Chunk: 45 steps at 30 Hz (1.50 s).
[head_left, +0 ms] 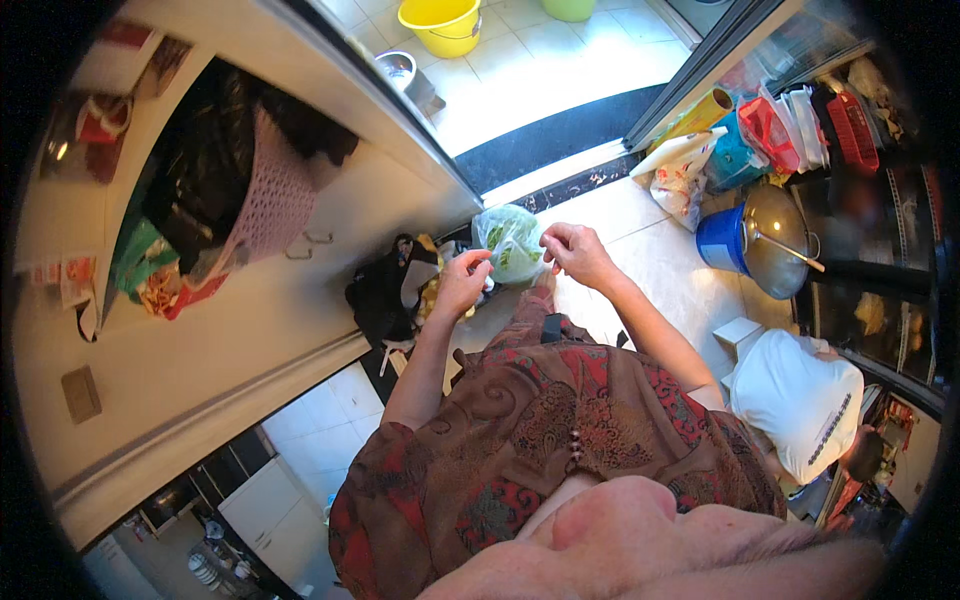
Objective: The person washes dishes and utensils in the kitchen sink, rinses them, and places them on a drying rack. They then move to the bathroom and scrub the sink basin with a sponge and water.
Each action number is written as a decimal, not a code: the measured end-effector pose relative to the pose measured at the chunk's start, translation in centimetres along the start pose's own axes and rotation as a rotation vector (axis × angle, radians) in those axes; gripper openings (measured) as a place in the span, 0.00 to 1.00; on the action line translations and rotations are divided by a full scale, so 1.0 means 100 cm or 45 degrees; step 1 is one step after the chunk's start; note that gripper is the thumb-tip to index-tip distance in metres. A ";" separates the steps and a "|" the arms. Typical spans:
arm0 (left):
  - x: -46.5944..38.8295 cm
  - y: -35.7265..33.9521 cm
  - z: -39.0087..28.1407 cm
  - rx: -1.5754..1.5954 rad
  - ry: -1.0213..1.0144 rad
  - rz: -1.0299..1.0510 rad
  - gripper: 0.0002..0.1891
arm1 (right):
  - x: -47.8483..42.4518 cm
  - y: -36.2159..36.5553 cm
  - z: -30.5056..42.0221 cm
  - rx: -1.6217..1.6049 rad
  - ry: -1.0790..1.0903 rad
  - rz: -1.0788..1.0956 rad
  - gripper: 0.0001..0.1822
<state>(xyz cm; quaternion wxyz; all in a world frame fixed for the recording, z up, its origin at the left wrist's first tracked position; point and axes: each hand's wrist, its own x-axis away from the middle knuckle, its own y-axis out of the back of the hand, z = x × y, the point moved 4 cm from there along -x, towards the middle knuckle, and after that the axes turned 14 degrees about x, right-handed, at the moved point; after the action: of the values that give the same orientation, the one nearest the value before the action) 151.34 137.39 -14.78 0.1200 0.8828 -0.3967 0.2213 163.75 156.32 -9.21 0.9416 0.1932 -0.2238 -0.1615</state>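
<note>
A thin, translucent plastic bag (508, 244) with green leafy vegetables inside stands low before me, near the foot of the wall. My left hand (461, 283) is at the bag's left side, fingers loosely curled. On the other side, my right hand (576, 255) is raised by the bag's right edge with thumb and fingertips close together. Whether either hand holds something small is too fine to make out. Beside my left hand lie a black bag (379, 296) and some yellowish items (429, 300), partly hidden by that arm.
A doorway ahead leads to a tiled area with a yellow bucket (442, 26) and a metal pot (396, 69). At right stand a blue bucket (720, 240), a large metal lid (780, 240) and packed shelves. A person in a white shirt (799, 401) is at lower right.
</note>
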 end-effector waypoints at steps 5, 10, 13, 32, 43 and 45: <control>-0.095 -0.033 -0.035 0.067 -0.131 -0.030 0.14 | -0.053 0.068 -0.018 0.097 0.080 -0.046 0.09; -0.159 -0.085 -0.101 0.168 -0.213 0.060 0.15 | -0.081 0.160 -0.020 0.094 -0.070 -0.103 0.12; -0.188 -0.103 -0.137 0.153 -0.214 0.089 0.16 | -0.116 0.194 -0.027 0.061 -0.096 -0.110 0.12; -0.340 -0.130 -0.228 0.290 -0.156 -0.425 0.13 | -0.370 0.325 0.003 0.038 0.327 0.277 0.11; -0.425 -0.065 -0.256 0.196 -0.192 -0.521 0.14 | -0.481 0.331 0.032 0.083 0.247 0.277 0.10; -0.442 -0.043 -0.263 0.185 -0.197 -0.524 0.18 | -0.509 0.326 0.038 0.072 0.225 0.274 0.12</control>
<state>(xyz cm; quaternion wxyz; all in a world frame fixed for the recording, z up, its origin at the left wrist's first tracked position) 120.87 179.02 -13.45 0.0679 0.9657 -0.1994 0.1517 125.86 203.59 -10.09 0.9636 0.2081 -0.1640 -0.0355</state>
